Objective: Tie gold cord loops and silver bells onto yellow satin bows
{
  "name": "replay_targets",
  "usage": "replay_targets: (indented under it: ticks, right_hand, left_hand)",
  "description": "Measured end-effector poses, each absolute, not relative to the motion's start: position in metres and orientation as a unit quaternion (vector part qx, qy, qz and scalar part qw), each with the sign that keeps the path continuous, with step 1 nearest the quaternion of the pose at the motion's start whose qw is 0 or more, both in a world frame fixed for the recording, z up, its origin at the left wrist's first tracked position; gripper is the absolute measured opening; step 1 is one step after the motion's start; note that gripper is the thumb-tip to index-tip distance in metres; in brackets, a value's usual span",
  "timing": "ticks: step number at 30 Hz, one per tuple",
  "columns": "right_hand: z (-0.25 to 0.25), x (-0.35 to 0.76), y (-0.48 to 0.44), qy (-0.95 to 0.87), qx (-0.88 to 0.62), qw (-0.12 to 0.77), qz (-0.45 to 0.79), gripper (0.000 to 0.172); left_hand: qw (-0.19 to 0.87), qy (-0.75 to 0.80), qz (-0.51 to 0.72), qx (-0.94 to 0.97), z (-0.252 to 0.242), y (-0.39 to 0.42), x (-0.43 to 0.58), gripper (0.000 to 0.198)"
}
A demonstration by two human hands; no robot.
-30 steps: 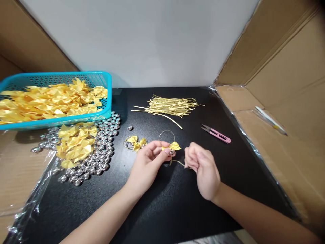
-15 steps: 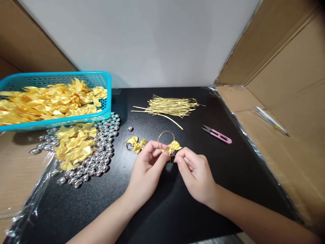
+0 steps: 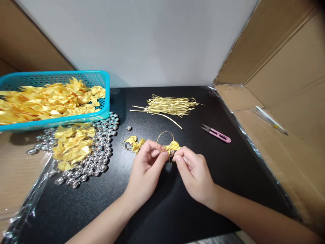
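Observation:
Between my hands is a yellow ribbon bow [image 3: 173, 145] with a looped gold cord [image 3: 165, 132] rising above it. My left hand [image 3: 148, 166] is closed, thumb and fingers pinching the bow and cord at the left. From the right, my right hand [image 3: 194, 171] pinches the cord's thin end close under the bow. A small silvery bit shows below the bow, partly hidden by fingers. Just left of my left hand lie bows with looped cord [image 3: 134, 144] on the black table [image 3: 157, 213].
A turquoise basket [image 3: 108, 98] of yellow bows stands at left. Before it lie silver beads [image 3: 96, 167] topped by loose bows [image 3: 73, 145]. Gold cords [image 3: 170, 105] lie at the back, with a single bead [image 3: 129, 128] nearer. Pink thread snips [image 3: 219, 135] and white tweezers [image 3: 270, 119] are at right.
The bow has turned slightly and spread flatter between my fingers. My right fingertips have shifted a little closer to it. The whole view has drifted slightly.

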State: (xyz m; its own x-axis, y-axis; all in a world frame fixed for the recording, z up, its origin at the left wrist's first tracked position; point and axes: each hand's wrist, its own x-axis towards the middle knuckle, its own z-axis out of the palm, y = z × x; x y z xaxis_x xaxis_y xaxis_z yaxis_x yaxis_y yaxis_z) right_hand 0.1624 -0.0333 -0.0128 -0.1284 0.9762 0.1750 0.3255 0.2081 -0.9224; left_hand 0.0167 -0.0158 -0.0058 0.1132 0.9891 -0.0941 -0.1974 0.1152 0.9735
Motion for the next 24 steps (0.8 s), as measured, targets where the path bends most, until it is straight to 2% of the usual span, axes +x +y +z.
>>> replay_targets:
  ticks: [24]
  right_hand:
    - [-0.0094,0.1596,-0.0333,-0.619,-0.495,0.439,0.424,0.017]
  left_hand:
    - [0.557,0.484,0.462,0.492,-0.0116,-0.0193,0.0143,0.016]
